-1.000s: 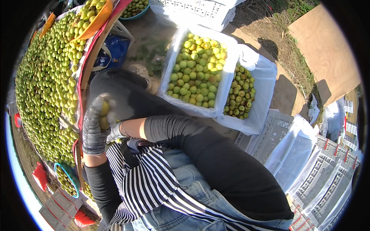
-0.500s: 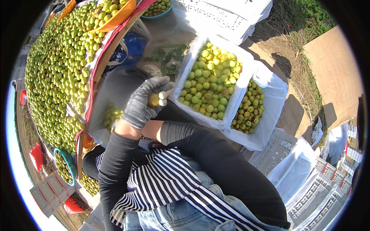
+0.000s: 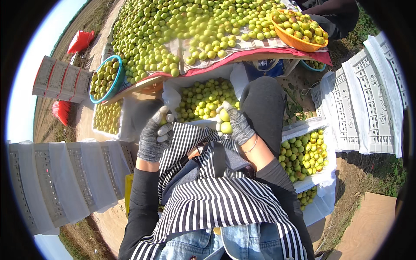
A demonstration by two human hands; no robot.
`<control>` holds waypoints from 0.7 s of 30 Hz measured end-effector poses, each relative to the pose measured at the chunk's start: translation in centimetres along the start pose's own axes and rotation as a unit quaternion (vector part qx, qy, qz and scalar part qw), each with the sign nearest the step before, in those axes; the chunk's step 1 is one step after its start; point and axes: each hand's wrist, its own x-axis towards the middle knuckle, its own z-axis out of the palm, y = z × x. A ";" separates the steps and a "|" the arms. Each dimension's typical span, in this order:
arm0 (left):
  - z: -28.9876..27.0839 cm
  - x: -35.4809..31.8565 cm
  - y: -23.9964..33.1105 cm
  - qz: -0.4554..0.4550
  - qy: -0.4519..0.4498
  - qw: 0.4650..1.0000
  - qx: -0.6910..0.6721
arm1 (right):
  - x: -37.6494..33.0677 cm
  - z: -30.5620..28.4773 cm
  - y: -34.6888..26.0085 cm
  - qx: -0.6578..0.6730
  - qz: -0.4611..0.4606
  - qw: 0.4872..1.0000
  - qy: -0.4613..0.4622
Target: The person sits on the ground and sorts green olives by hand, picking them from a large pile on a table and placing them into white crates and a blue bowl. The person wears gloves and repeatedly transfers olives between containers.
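Note:
My left hand (image 3: 154, 138), in a grey knit glove with pale fingertips, is raised over my lap. Its fingers are curled round one jujube (image 3: 164, 118), partly hidden by them. Across from it, my right hand (image 3: 239, 125), gloved the same way, is closed on two or more yellow-green jujubes (image 3: 225, 127). Just beyond both hands, between my knees, a white-lined crate (image 3: 172, 92) is partly filled with jujubes (image 3: 207, 96). By my right thigh stands another lined crate (image 3: 299, 131) of jujubes.
A cloth-covered table (image 3: 190, 71) heaped with jujubes spans the far side. On it sit an orange basket (image 3: 299, 43) and, at the left end, a turquoise-rimmed basket (image 3: 116, 89). Grey crates (image 3: 65, 173) stand stacked at left, more crates (image 3: 366, 99) at right.
The view has swung from the right-hand crates round to the table. My hands, earlier close together near the filled crate, are now apart over my lap, each holding jujubes.

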 end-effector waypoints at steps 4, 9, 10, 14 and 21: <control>-6.3 -6.2 3.2 0.135 0.163 0.977 0.025 | 0.5 0.1 0.0 0.065 0.016 0.997 -0.041; -13.3 -13.7 3.5 0.200 0.351 0.911 0.083 | 0.7 0.0 -0.4 0.072 0.034 0.996 -0.052; -14.5 -15.3 3.1 0.205 0.375 0.902 0.056 | 0.8 0.1 -0.5 0.062 0.042 0.995 -0.064; -18.8 -19.7 0.9 0.266 0.335 0.892 -0.145 | 1.0 0.9 -0.6 0.070 0.057 0.993 -0.072; -28.8 -30.2 -5.1 0.321 0.578 0.748 -0.062 | 0.5 2.2 -0.4 0.057 0.075 0.987 -0.127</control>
